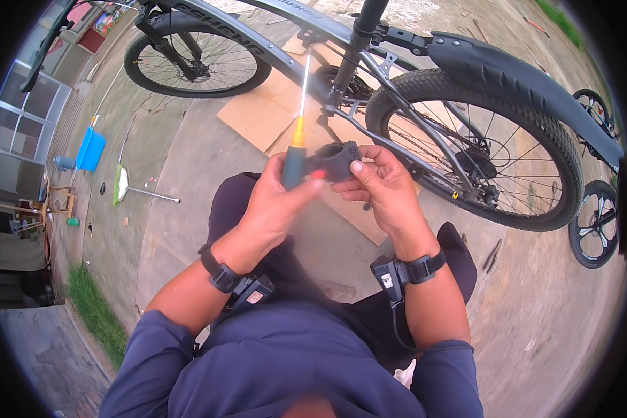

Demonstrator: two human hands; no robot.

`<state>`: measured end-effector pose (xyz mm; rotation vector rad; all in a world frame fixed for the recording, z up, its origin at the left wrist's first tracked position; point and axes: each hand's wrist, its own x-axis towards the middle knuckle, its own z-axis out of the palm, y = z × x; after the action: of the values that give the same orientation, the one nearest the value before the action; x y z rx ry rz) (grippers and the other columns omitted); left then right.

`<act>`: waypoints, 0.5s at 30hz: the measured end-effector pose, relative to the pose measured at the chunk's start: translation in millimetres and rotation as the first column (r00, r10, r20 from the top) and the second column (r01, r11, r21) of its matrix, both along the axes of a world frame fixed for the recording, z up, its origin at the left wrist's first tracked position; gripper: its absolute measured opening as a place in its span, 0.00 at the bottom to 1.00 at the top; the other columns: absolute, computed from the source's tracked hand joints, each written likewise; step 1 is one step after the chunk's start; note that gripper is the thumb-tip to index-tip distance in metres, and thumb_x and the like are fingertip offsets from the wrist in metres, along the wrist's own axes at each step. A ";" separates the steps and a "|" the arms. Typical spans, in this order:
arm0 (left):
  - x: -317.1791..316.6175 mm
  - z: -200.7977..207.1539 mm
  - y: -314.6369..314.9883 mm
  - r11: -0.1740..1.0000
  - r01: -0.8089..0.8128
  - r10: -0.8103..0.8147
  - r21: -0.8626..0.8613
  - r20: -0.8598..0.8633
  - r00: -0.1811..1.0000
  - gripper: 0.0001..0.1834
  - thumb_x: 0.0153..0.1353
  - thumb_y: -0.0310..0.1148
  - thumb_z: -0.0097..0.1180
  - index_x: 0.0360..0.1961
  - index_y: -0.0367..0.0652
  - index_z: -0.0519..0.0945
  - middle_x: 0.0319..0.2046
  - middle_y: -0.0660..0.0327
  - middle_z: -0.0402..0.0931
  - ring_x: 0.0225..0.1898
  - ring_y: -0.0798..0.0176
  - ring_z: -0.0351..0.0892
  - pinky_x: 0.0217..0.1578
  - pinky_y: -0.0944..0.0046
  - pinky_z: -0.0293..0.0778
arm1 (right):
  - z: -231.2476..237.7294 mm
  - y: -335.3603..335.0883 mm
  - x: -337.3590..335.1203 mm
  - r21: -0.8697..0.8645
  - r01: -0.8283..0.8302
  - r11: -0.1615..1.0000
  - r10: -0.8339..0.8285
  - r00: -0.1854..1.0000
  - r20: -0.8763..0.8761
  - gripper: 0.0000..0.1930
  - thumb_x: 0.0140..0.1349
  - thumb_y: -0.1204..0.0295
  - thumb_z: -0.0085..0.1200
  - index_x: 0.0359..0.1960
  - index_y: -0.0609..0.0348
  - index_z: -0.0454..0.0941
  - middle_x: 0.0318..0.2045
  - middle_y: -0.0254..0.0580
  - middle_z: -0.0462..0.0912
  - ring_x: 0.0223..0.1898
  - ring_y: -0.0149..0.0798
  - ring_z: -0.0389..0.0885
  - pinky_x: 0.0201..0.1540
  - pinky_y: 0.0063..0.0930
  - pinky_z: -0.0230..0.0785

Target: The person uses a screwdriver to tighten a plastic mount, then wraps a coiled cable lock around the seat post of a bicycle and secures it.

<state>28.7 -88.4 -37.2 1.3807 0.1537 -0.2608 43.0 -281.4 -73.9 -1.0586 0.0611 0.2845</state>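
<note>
Left hand grips a green-and-yellow-handled screwdriver; right hand pinches a black ring-shaped clamp, unattached to the grey-framed bicycle.

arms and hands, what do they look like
Left hand and right hand: both bare. The sleeves are dark blue and elbow-length. Each arm wears a black strap with a boxy dark device bearing a pale label; a thin dark cable hangs from the right device.

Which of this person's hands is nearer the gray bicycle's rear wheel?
Right. The right hand, gripping a black ring-shaped part, is at the lower left of the rear wheel in this view; the left hand, holding a screwdriver, is farther left.
</note>
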 end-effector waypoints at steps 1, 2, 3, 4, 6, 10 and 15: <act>0.7 0.0 1.9 1.000 -0.006 0.006 -0.008 -0.002 1.000 0.28 0.60 0.30 0.68 0.55 0.38 0.65 0.35 0.61 0.74 0.30 0.68 0.75 0.27 0.70 0.67 | -0.4 0.5 0.0 -0.008 -0.023 1.000 0.023 1.000 -0.004 0.19 0.68 0.71 0.56 0.57 0.64 0.70 0.39 0.47 0.84 0.37 0.42 0.88 0.39 0.31 0.81; 1.3 -0.8 4.0 1.000 -0.012 0.012 -0.016 -0.004 1.000 0.27 0.60 0.30 0.67 0.54 0.38 0.65 0.36 0.61 0.74 0.30 0.68 0.75 0.26 0.70 0.67 | -1.5 0.7 0.2 -0.017 -0.047 0.999 0.047 0.999 -0.009 0.19 0.69 0.70 0.55 0.58 0.64 0.70 0.39 0.48 0.85 0.37 0.43 0.88 0.39 0.31 0.80; 2.0 -1.3 6.2 1.000 -0.018 0.018 -0.024 -0.006 1.000 0.26 0.60 0.31 0.67 0.53 0.39 0.66 0.36 0.61 0.75 0.30 0.67 0.76 0.26 0.70 0.67 | -1.9 0.9 0.1 -0.025 -0.070 0.997 0.070 0.997 -0.014 0.20 0.69 0.69 0.55 0.59 0.65 0.70 0.40 0.49 0.85 0.37 0.43 0.87 0.39 0.31 0.80; 3.0 -1.4 9.0 0.998 -0.028 0.027 -0.047 -0.026 0.999 0.24 0.61 0.31 0.67 0.52 0.39 0.66 0.36 0.62 0.75 0.30 0.67 0.76 0.26 0.69 0.67 | -0.4 0.7 -0.4 -0.023 -0.090 0.996 0.089 0.996 -0.018 0.20 0.69 0.68 0.55 0.59 0.65 0.70 0.40 0.49 0.85 0.38 0.43 0.87 0.40 0.31 0.80; 4.4 -0.4 16.6 0.994 -0.048 0.041 -0.095 -0.066 0.997 0.21 0.62 0.32 0.66 0.50 0.40 0.68 0.36 0.62 0.75 0.30 0.67 0.76 0.26 0.69 0.67 | 3.9 -0.1 -2.1 -0.020 -0.129 0.991 0.128 0.991 -0.027 0.20 0.70 0.67 0.54 0.59 0.65 0.71 0.41 0.50 0.85 0.38 0.43 0.87 0.40 0.32 0.79; 4.1 2.7 25.5 0.991 -0.066 0.058 -0.117 -0.072 0.996 0.18 0.63 0.33 0.65 0.47 0.42 0.70 0.35 0.64 0.74 0.30 0.67 0.75 0.26 0.68 0.66 | 1.6 -0.1 -3.0 -0.018 -0.190 0.982 0.190 0.982 0.005 0.20 0.70 0.66 0.54 0.58 0.64 0.73 0.43 0.50 0.85 0.38 0.43 0.87 0.41 0.31 0.79; 3.3 2.5 35.1 0.988 -0.082 0.073 -0.128 -0.072 0.995 0.16 0.64 0.35 0.64 0.46 0.43 0.71 0.34 0.66 0.73 0.30 0.67 0.75 0.26 0.68 0.65 | 2.2 -0.9 -0.1 -0.032 -0.197 0.980 0.198 0.980 0.023 0.19 0.69 0.65 0.54 0.57 0.63 0.75 0.42 0.48 0.85 0.38 0.42 0.87 0.41 0.30 0.79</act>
<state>32.1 -53.3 -34.7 1.2332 0.2412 -0.2482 42.9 -282.3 -71.7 -1.0995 -0.0643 0.4508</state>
